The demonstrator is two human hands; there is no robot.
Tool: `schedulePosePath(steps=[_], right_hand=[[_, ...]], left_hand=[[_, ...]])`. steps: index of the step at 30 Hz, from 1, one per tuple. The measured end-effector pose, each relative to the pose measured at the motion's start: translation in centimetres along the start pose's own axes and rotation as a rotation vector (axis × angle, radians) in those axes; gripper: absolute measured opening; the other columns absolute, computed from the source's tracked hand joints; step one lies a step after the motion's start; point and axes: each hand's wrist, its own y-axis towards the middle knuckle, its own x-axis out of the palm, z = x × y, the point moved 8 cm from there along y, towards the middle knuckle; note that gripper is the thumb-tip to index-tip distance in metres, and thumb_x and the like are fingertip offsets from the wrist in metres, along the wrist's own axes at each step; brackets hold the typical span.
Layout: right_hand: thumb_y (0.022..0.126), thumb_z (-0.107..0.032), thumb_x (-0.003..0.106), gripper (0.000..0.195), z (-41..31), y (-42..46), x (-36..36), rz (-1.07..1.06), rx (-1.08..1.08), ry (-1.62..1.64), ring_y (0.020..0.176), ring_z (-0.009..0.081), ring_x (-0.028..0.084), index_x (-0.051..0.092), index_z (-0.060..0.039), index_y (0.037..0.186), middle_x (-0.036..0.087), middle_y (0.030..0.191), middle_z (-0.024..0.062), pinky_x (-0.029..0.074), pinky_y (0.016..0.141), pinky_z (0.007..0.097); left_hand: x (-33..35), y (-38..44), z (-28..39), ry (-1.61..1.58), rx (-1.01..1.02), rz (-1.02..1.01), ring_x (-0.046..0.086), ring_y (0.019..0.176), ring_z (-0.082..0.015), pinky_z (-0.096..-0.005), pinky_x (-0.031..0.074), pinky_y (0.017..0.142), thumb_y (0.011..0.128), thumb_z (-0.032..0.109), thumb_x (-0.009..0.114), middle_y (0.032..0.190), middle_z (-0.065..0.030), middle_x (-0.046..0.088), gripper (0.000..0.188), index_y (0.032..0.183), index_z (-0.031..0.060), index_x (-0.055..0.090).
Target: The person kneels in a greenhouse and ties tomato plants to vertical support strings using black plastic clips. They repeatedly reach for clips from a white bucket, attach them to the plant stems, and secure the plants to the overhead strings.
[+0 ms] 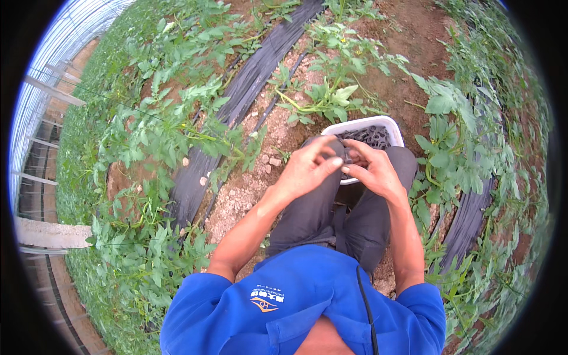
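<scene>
My left hand (pixel 310 166) and my right hand (pixel 375 167) meet above my knees, with the thumb tips close together. A small dark piece (pixel 348 156), which looks like one of the black plastic clips, is between the fingers of my right hand. The left thumb and fingertips are beside it; whether they grip it too is unclear. Beneath and beyond the hands, a white plastic tub (pixel 396 133) stands between my knees. It holds many black ring-shaped plastic clips (pixel 370 135). My hands and knees hide part of the tub.
Leafy tomato plants (pixel 337 95) stand ahead and on both sides, some with yellow flowers. Black plastic mulch film (pixel 253 80) and a thin drip hose (pixel 284 88) run along the row over crumbly soil (pixel 242 195). Concrete posts (pixel 55 234) rise at the left.
</scene>
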Motion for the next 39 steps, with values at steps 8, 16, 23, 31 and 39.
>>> schedulePosePath(steps=[8, 16, 23, 31, 39], right_hand=[[0.084, 0.003, 0.069, 0.048, 5.9, -0.3, -1.6, 0.049, 0.087, 0.465, 0.110, 0.0194, 0.063, 0.051, -0.0017, 0.128, 0.064, 0.119, 0.0106, 0.051, 0.090, 0.0312], [0.082, -0.009, 0.078, 0.049, 7.6, -0.2, -3.7, 0.228, 0.208, 0.376, 0.082, 0.0085, 0.061, 0.053, -0.0020, 0.124, 0.062, 0.093, 0.0014, 0.050, 0.069, 0.0238], [0.083, -0.006, 0.075, 0.052, 7.0, 0.4, -5.2, 0.402, 0.033, 0.654, 0.093, 0.0204, 0.070, 0.048, 0.0043, 0.128, 0.067, 0.094, 0.0088, 0.054, 0.068, 0.0272], [0.082, -0.010, 0.078, 0.046, 6.5, 0.4, -2.6, 0.228, 0.099, 0.474, 0.085, 0.0114, 0.063, 0.057, -0.0034, 0.122, 0.064, 0.099, 0.0033, 0.050, 0.073, 0.0250], [0.080, -0.022, 0.082, 0.049, 7.3, 0.7, -2.1, 0.212, 0.189, 0.320, 0.079, 0.0107, 0.062, 0.059, 0.0037, 0.115, 0.066, 0.089, 0.0058, 0.052, 0.072, 0.0269]], left_hand=[[-23.2, 12.5, 5.6, 0.007, 0.187, 0.687, 0.050, 0.127, -0.0298, -0.0419, 0.047, 0.099, 0.089, 0.045, 0.067, 0.143, -0.0228, 0.045, 0.084, 0.145, -0.0069, 0.033], [-33.9, 30.5, 10.8, -0.080, 0.303, 0.683, 0.041, 0.134, -0.0337, -0.0485, 0.025, 0.115, 0.076, 0.049, 0.077, 0.143, -0.0239, 0.045, 0.103, 0.147, -0.0066, 0.026], [-12.0, 16.2, 3.1, 0.058, 0.393, 0.206, 0.068, 0.084, -0.0217, -0.0386, 0.057, 0.076, 0.102, 0.035, 0.048, 0.081, -0.0116, 0.067, 0.046, 0.118, -0.0050, 0.061], [-28.5, 22.9, 0.6, -0.233, 0.356, 0.780, 0.033, 0.141, -0.0321, -0.0390, 0.027, 0.115, 0.097, 0.045, 0.057, 0.156, -0.0229, 0.027, 0.083, 0.151, -0.0060, 0.020], [-29.3, 37.7, 10.9, -0.042, 0.357, 0.431, 0.059, 0.112, -0.0288, -0.0408, 0.046, 0.099, 0.097, 0.045, 0.055, 0.121, -0.0205, 0.060, 0.062, 0.131, -0.0070, 0.049]])
